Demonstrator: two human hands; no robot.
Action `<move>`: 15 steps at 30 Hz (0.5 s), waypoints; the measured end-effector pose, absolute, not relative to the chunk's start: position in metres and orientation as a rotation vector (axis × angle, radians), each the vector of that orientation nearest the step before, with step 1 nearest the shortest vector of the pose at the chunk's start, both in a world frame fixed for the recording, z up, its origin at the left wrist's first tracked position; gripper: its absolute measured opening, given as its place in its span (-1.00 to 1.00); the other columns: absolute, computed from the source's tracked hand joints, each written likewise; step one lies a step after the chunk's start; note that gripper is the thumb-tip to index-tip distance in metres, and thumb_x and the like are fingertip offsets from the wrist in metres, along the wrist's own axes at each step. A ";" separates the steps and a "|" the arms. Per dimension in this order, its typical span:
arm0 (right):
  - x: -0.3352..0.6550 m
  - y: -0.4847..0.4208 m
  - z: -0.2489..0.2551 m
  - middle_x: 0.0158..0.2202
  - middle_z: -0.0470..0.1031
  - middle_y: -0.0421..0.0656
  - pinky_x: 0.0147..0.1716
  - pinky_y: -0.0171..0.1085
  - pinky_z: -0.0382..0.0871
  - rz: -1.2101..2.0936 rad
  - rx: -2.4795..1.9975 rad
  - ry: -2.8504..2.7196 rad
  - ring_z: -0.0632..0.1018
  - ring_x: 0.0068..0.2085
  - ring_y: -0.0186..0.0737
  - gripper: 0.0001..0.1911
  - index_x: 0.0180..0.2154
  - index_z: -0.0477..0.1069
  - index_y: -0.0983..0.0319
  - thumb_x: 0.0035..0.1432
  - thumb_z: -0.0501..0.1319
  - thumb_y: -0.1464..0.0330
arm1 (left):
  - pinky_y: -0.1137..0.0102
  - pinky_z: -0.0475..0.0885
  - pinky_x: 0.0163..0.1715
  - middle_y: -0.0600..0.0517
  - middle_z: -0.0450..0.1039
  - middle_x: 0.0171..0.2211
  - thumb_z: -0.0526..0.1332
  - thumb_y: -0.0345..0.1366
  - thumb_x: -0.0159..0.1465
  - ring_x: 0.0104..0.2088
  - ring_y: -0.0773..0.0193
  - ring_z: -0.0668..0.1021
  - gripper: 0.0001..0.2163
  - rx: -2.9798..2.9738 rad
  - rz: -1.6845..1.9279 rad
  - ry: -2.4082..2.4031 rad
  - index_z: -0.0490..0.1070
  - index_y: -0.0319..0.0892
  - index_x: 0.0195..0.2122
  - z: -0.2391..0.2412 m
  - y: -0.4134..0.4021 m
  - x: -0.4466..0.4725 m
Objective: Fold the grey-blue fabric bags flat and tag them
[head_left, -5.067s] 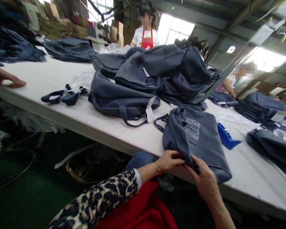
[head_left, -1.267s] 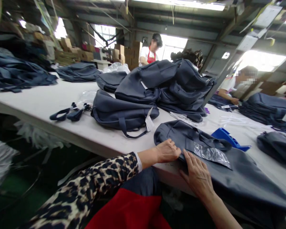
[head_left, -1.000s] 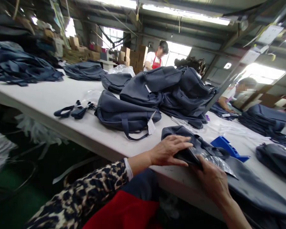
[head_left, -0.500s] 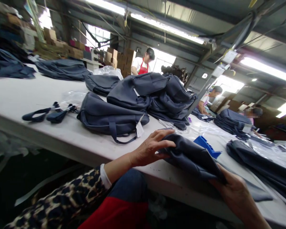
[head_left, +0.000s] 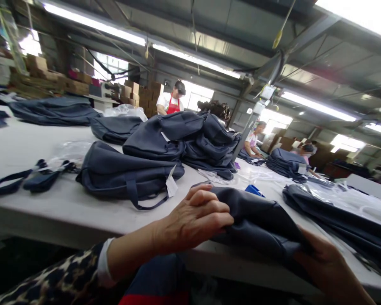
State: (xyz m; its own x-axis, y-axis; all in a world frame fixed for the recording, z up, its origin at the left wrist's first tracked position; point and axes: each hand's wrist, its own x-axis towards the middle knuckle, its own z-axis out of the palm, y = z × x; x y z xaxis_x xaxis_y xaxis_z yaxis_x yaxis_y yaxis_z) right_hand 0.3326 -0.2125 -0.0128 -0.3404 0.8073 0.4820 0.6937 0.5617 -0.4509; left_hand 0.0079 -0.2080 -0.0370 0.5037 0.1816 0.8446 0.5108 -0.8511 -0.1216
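A dark navy bag (head_left: 260, 216) is held up at the near edge of the white table, partly folded so its full shape is hard to make out. My left hand (head_left: 195, 218) grips its left end with curled fingers. Around the right end closes my right hand (head_left: 320, 254), its fingers partly hidden behind the material. Just beyond the bag a blue plastic object (head_left: 254, 190) shows in part. To the left lies another navy bag (head_left: 123, 173) with a strap hanging forward and a white tag (head_left: 171, 182) on it.
Behind stands a heap of navy bags (head_left: 178, 131). Rolled straps (head_left: 46, 178) and clear plastic lie at left on the white table (head_left: 51, 212). More bags (head_left: 330, 216) are stacked at right. A metal post (head_left: 247, 127) rises mid-table. Co-workers (head_left: 171, 101) stand beyond.
My view has swung to the right. The left hand's fingers have curled more tightly onto the bag, and the bag now covers more of the blue object. The right hand keeps its grip.
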 end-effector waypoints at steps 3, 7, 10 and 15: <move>0.328 -0.218 -0.009 -0.35 0.64 -0.18 -0.42 -0.28 0.54 0.242 -1.183 -2.098 0.62 -0.37 -0.05 -0.70 -0.19 0.61 0.16 0.04 0.28 0.19 | 0.23 0.03 0.30 0.09 0.53 -0.16 0.16 -0.39 0.37 -0.10 0.30 0.38 -0.84 -2.419 -1.208 -0.552 0.40 -0.10 -0.05 -0.027 -0.208 0.006; 0.332 -0.218 -0.017 -0.38 0.61 -0.23 -0.46 -0.31 0.50 0.264 -1.219 -2.110 0.59 -0.42 -0.13 -0.72 -0.19 0.59 0.15 0.11 0.26 0.17 | 0.23 0.04 0.26 0.07 0.50 -0.20 0.13 -0.42 0.38 -0.14 0.28 0.36 -0.81 -2.494 -1.041 -0.569 0.41 -0.10 -0.03 -0.015 -0.205 0.001; 0.337 -0.214 -0.021 -0.37 0.60 -0.22 -0.44 -0.31 0.50 0.285 -1.218 -2.130 0.58 -0.41 -0.14 -0.70 -0.18 0.58 0.17 0.13 0.26 0.16 | 0.25 0.14 0.12 0.04 0.50 -0.21 0.12 -0.33 0.40 -0.17 0.25 0.34 -0.84 -2.605 -1.007 -0.607 0.45 -0.10 -0.06 -0.003 -0.206 -0.004; 0.339 -0.204 -0.017 -0.36 0.59 -0.20 -0.42 -0.31 0.48 0.244 -1.217 -2.174 0.56 -0.39 -0.15 -0.67 -0.21 0.58 0.20 0.10 0.29 0.11 | 0.33 0.21 -0.04 0.06 0.49 -0.25 0.17 -0.24 0.38 -0.20 0.29 0.38 -0.88 -2.916 -0.964 -0.645 0.50 -0.07 -0.18 0.005 -0.207 -0.007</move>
State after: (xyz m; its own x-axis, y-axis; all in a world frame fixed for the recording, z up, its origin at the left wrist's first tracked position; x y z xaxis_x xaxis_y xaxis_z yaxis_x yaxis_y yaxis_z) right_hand 0.3387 -0.2042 -0.0168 -0.3772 0.8193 0.4318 0.7033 0.5568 -0.4420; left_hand -0.0067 -0.2074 0.0053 0.7270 0.3806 0.5715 0.3830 -0.9156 0.1226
